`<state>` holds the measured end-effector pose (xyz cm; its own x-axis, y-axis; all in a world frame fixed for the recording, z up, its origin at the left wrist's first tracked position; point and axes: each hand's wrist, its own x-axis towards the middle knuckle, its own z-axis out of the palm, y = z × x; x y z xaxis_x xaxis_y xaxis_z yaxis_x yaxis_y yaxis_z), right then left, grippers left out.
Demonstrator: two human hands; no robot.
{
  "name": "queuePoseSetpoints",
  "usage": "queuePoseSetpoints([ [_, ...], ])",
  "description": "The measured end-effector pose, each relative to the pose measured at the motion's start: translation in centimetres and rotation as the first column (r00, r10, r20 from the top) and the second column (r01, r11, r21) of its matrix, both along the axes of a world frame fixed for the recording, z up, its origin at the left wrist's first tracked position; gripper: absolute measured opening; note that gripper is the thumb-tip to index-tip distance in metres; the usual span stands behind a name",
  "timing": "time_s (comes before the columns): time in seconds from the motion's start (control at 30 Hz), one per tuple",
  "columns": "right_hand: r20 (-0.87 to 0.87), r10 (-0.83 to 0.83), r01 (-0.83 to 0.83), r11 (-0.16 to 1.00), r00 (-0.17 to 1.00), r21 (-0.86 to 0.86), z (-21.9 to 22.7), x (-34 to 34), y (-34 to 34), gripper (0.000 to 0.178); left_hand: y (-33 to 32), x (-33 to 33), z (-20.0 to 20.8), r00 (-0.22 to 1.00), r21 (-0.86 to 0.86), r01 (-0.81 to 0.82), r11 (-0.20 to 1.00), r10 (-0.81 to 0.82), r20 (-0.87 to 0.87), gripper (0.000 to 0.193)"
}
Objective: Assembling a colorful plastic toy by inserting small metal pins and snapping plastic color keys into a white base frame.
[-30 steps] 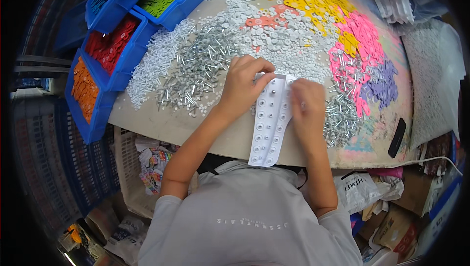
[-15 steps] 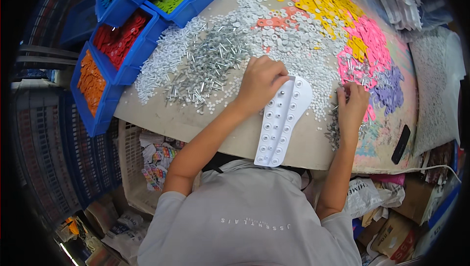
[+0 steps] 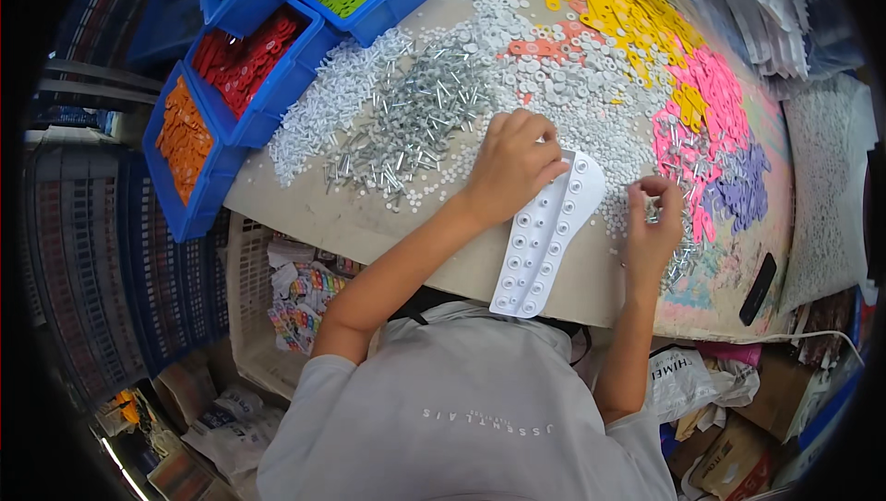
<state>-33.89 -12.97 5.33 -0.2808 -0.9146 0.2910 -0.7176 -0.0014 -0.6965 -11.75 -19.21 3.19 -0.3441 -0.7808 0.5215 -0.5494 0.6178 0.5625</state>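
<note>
A white, foot-shaped plastic board (image 3: 564,224) lies at the table's near edge, with rows of round sockets holding small pieces and a line of metal pins between them. My left hand (image 3: 517,167) is at the board's upper left edge, fingers curled toward the thumb; what they pinch, if anything, is hidden. To the right of the board, my right hand (image 3: 656,229) is raised with thumb and forefinger drawn together. Whatever is between those fingertips is too small to name. Behind and beside it lie loose metal rivets (image 3: 685,256) and pink plastic straps (image 3: 711,100).
Heaps of metal rivets (image 3: 415,100) and white rings (image 3: 591,86) cover the middle. Yellow straps (image 3: 618,7) and purple straps (image 3: 741,187) lie right. Blue bins (image 3: 220,198) hold coloured straps at left. A black phone-like object (image 3: 759,289) rests near the right edge.
My right hand has lifted off the rivets and come closer to the board. My left hand stays by the board's upper edge. The whole view has shifted slightly.
</note>
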Motion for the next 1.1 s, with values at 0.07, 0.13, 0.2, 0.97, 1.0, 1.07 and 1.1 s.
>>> queuePoseSetpoints([
  [0.07, 0.032, 0.083, -0.084, 0.996, 0.996, 0.008, 0.8, 1.6, 0.5, 0.012, 0.1, 0.8, 0.1, 0.999, 0.021, -0.003, 1.000, 0.002, 0.045, 0.011],
  [0.13, 0.075, 0.109, -0.109, 0.994, 0.991, -0.007, 1.1, 2.8, 0.9, 0.012, -0.2, 2.2, 0.5, 0.992, -0.019, -0.091, 0.996, 0.092, 0.087, 0.011],
  [0.2, 0.119, 0.149, -0.145, 0.989, 0.982, -0.034, 1.2, 3.6, 1.2, 0.013, -0.5, 4.2, 0.9, 0.976, -0.059, -0.173, 0.983, 0.179, 0.126, 0.011],
  [0.97, -0.085, 0.390, -0.386, 0.921, 0.917, 0.058, -0.4, 6.3, 1.4, 0.020, -1.0, 6.8, -0.8, 0.853, -0.074, -0.358, 0.931, 0.358, 0.379, 0.013],
  [1.0, -0.129, 0.423, -0.424, 0.905, 0.897, 0.027, -0.3, 6.2, 1.3, 0.020, -1.1, 6.6, -0.9, 0.850, -0.070, -0.357, 0.931, 0.355, 0.390, 0.013],
  [1.07, -0.182, 0.471, -0.478, 0.878, 0.863, 0.004, -0.1, 6.2, 1.4, 0.018, -0.9, 6.7, -0.8, 0.847, -0.074, -0.364, 0.928, 0.363, 0.387, 0.012],
  [1.1, -0.190, 0.461, -0.468, 0.884, 0.867, 0.011, 0.1, 6.2, 1.4, 0.018, -0.6, 6.9, -0.6, 0.834, -0.083, -0.386, 0.919, 0.386, 0.394, 0.012],
])
